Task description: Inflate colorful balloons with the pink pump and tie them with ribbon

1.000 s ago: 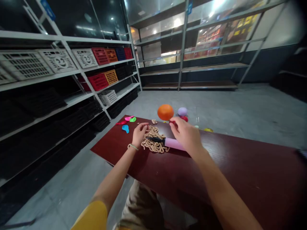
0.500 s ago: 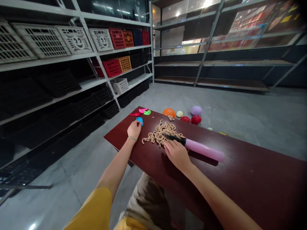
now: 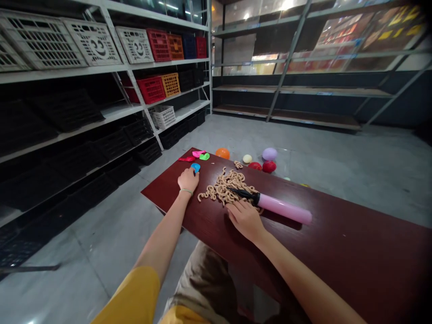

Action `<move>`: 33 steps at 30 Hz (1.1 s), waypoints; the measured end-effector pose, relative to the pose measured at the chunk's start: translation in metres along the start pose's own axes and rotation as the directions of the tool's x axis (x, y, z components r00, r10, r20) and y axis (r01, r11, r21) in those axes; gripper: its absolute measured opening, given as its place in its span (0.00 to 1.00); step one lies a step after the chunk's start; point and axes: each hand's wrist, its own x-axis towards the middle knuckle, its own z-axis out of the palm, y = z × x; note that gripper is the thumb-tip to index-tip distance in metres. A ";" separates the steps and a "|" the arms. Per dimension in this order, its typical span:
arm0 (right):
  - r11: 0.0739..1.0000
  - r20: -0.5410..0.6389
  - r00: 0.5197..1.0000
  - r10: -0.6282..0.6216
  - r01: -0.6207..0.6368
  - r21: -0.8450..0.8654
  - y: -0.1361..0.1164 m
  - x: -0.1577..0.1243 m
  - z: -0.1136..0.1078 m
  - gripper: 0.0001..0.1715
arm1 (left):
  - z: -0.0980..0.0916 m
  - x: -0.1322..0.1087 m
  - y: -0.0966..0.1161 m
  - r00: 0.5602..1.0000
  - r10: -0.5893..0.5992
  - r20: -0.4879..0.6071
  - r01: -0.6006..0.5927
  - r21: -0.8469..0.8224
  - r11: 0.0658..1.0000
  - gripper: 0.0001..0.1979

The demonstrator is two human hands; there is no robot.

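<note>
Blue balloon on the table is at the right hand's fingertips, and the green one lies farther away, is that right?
Not quite: the head view shows the left hand at the blue balloon. The green balloon does lie farther away.

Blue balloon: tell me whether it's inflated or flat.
Flat: the blue balloon at the left hand looks limp, unlike the round orange balloon.

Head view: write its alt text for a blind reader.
A person's left hand touches a limp blue balloon on a dark-red table; the right hand is by a heap of tan curls and a pink pump. Round balloons lie beyond.
</note>
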 end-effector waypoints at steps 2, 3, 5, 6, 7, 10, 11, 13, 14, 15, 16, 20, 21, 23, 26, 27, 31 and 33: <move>1.000 -0.040 0.999 -0.010 0.010 0.003 0.000 0.000 0.001 0.12 | -0.001 0.000 -0.004 0.999 0.002 -0.043 -0.008 -0.137 0.991 0.12; 1.000 -0.057 0.998 -0.013 0.013 0.002 0.001 0.000 0.001 0.12 | -0.001 0.001 -0.005 0.998 0.005 -0.060 -0.018 -0.214 0.977 0.11; 1.000 -0.067 0.998 -0.008 0.008 -0.009 0.005 0.000 -0.004 0.12 | -0.005 0.001 -0.004 0.997 0.014 -0.077 -0.041 -0.367 0.929 0.08; 1.000 -0.059 0.998 0.002 -0.003 -0.019 0.009 -0.001 -0.009 0.12 | -0.007 0.001 -0.001 0.997 0.017 -0.081 -0.051 -0.442 0.896 0.08; 0.999 -0.047 0.999 0.017 -0.019 -0.034 0.015 -0.002 -0.015 0.13 | -0.010 0.000 0.004 0.997 0.012 -0.083 -0.053 -0.516 0.855 0.07; 0.990 0.000 0.995 0.101 -0.100 -0.103 0.041 -0.013 -0.038 0.14 | -0.019 -0.004 0.029 0.998 -0.033 -0.045 -0.013 -0.760 0.650 0.08; 0.981 0.012 0.990 0.143 -0.140 -0.137 0.051 -0.020 -0.046 0.15 | -0.022 -0.007 0.040 0.999 -0.040 -0.005 0.018 -0.836 0.548 0.09; 0.966 0.035 0.979 0.200 -0.191 -0.175 0.071 -0.037 -0.058 0.19 | -0.024 -0.013 0.066 0.993 -0.015 0.115 0.114 -0.939 0.323 0.11; 0.961 0.048 0.975 0.217 -0.205 -0.185 0.080 -0.047 -0.062 0.21 | -0.023 -0.017 0.079 0.984 0.018 0.178 0.170 -0.961 0.216 0.12; 0.956 0.059 0.971 0.234 -0.218 -0.195 0.086 -0.056 -0.065 0.24 | -0.022 -0.021 0.093 0.970 0.059 0.236 0.227 -0.966 0.124 0.13; 0.952 0.073 0.967 0.245 -0.226 -0.204 0.091 -0.065 -0.066 0.27 | -0.019 -0.025 0.106 0.953 0.102 0.287 0.283 -0.958 0.045 0.14; 0.942 0.095 0.955 0.279 -0.253 -0.222 0.098 -0.087 -0.064 0.31 | -0.006 -0.036 0.150 0.863 0.265 0.431 0.482 -0.860 -0.170 0.11; 0.939 0.091 0.953 0.287 -0.262 -0.223 0.098 -0.090 -0.063 0.31 | -0.003 -0.037 0.158 0.843 0.292 0.452 0.519 -0.826 -0.218 0.10; 0.930 0.073 0.948 0.308 -0.284 -0.234 0.098 -0.095 -0.065 0.31 | 0.001 -0.040 0.166 0.817 0.334 0.469 0.567 -0.757 -0.324 0.07; 0.914 0.045 0.943 0.330 -0.307 -0.265 0.103 -0.101 -0.072 0.29 | 0.001 -0.042 0.163 0.792 0.372 0.484 0.609 -0.659 -0.441 0.06; 0.910 0.036 0.943 0.331 -0.309 -0.276 0.106 -0.103 -0.075 0.28 | 0.000 -0.043 0.160 0.785 0.373 0.495 0.620 -0.633 -0.464 0.06; 0.891 -0.045 0.942 0.333 -0.330 -0.311 0.117 -0.108 -0.086 0.27 | -0.005 -0.044 0.150 0.762 0.332 0.556 0.634 -0.538 -0.556 0.08; 0.878 -0.082 0.930 0.359 -0.366 -0.308 0.118 -0.108 -0.090 0.27 | -0.005 -0.046 0.150 0.759 0.326 0.563 0.630 -0.509 -0.586 0.11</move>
